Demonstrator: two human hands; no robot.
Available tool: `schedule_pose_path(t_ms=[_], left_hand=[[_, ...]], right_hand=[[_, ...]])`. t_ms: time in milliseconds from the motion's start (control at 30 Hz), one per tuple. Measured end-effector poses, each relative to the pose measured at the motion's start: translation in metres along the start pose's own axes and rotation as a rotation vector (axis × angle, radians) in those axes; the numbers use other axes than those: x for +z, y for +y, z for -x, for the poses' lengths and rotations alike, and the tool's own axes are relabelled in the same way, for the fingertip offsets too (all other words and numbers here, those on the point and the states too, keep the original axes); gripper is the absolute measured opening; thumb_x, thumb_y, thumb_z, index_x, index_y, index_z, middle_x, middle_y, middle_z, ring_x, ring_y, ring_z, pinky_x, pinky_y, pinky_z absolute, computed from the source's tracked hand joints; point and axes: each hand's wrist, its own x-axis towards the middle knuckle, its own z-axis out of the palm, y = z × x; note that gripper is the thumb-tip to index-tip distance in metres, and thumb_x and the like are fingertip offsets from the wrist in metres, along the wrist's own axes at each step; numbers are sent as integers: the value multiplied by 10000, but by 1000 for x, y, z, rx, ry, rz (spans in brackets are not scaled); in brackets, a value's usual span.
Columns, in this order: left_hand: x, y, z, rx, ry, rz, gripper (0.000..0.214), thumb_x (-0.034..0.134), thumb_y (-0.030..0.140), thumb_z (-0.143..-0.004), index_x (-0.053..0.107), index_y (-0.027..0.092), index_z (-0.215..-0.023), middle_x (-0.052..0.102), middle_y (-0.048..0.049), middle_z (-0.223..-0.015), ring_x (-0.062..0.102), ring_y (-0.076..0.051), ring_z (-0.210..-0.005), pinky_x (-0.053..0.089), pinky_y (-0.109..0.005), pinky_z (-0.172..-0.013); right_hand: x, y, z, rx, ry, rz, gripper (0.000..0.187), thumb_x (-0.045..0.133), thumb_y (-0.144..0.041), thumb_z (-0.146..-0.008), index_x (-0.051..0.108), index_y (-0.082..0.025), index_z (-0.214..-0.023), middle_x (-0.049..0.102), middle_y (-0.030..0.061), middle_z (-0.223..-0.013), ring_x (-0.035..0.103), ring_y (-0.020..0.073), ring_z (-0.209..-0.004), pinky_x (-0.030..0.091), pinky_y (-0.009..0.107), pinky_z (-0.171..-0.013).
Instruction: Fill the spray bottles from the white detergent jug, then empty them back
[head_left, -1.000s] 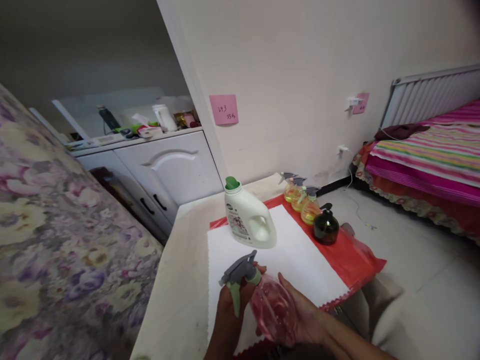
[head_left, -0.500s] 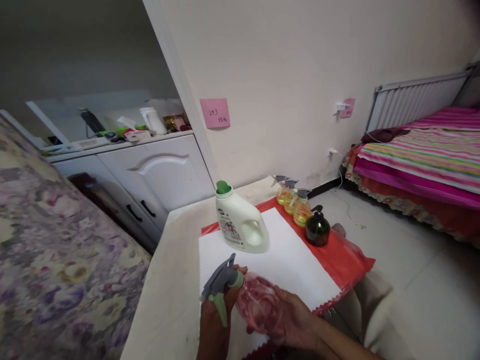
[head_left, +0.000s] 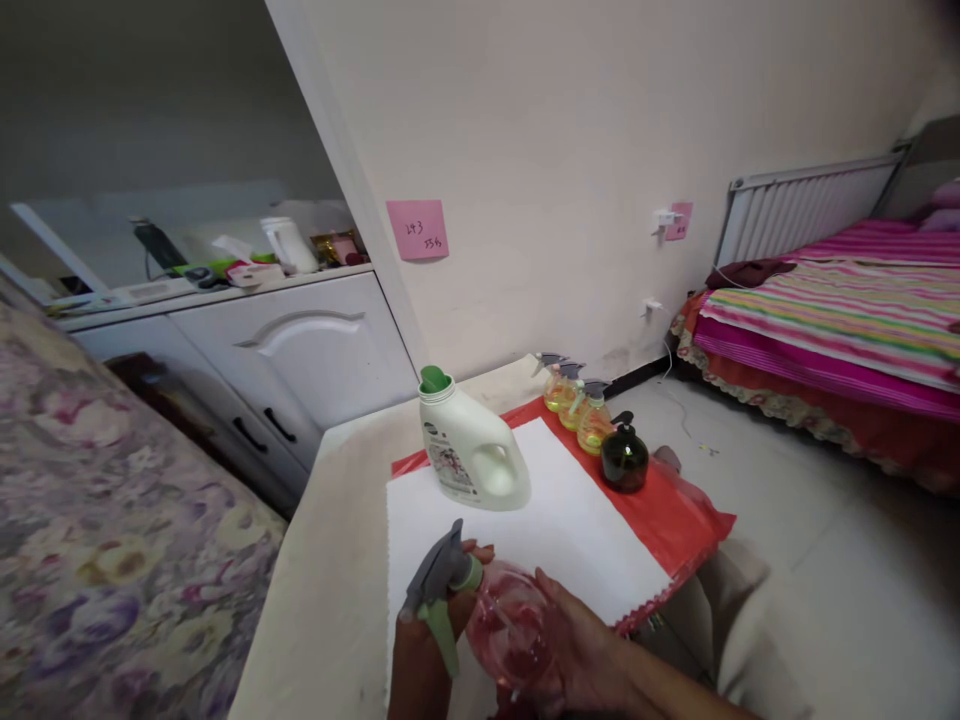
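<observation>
A pink see-through spray bottle [head_left: 510, 628] is held tilted on its side, low in the view, its grey and pale green trigger head pointing left. My left hand [head_left: 461, 608] is closed around the neck at the trigger head, partly hidden behind it. Around the bottle's round body, from the right and below, wraps my right hand [head_left: 574, 640]. Just beyond my hands, a large pale detergent jug [head_left: 472, 450] with a green spout stands upright on a white sheet [head_left: 592, 545].
Several spray bottles with yellow liquid [head_left: 592, 430] stand in a row on red plastic [head_left: 649, 520], beside a dark green pump bottle [head_left: 625, 460]. A floral curtain [head_left: 112, 560] hangs at left. White cabinets [head_left: 300, 350] and a bed [head_left: 847, 300] flank the wall.
My view has turned slightly right, so the room shifts left in the picture. Both hands keep hold of the spray bottle, which has turned a little between them.
</observation>
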Motion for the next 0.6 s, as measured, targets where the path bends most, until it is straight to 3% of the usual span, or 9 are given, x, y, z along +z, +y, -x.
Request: schedule_pose_path(t_ms=[133, 267, 367, 467, 600], left_hand=[[-3, -1, -1, -60, -52, -35, 314, 767, 334, -665, 733, 186, -941, 750, -70, -1034, 656, -310, -1086, 509, -407, -983], [-2, -3, 1, -61, -98, 60, 333, 767, 354, -667, 724, 185, -951, 750, -74, -1027, 655, -310, -1081, 494, -434, -996], [3, -4, 4, -14, -46, 48, 385, 743, 405, -695, 719, 179, -1006, 746, -93, -1035, 630, -322, -1117, 436, -469, -1045], [7, -5, 9, 54, -48, -15, 504, 646, 522, -758, 693, 175, -1120, 690, -118, -1197, 567, -327, -1200, 375, -468, -1090], [9, -11, 12, -58, -172, -9, 668, 554, 594, -798, 533, 201, -1338, 599, -131, -1337, 618, -329, -1107, 521, -459, -916]], right_hand=[[3, 2, 3, -43, 68, -61, 658, 453, -751, -796, 659, -142, -937, 667, 38, -645, 568, 129, -470, 312, 169, -350], [-2, 8, 2, 47, 95, -89, 709, 431, -788, -774, 666, -134, -916, 657, 26, -612, 500, 105, -385, 260, 167, -324], [-5, 10, 3, 66, 95, -96, 728, 446, -810, -748, 661, -148, -961, 673, 24, -632, 533, 117, -397, 263, 167, -327], [-2, 8, 7, -36, 48, -61, 667, 500, -751, -777, 620, -195, -1125, 730, 56, -813, 654, 163, -589, 378, 182, -417], [0, 0, 13, -177, -37, -14, 623, 668, -625, -735, 606, -177, -1164, 732, 92, -958, 681, 180, -788, 458, 207, -568]])
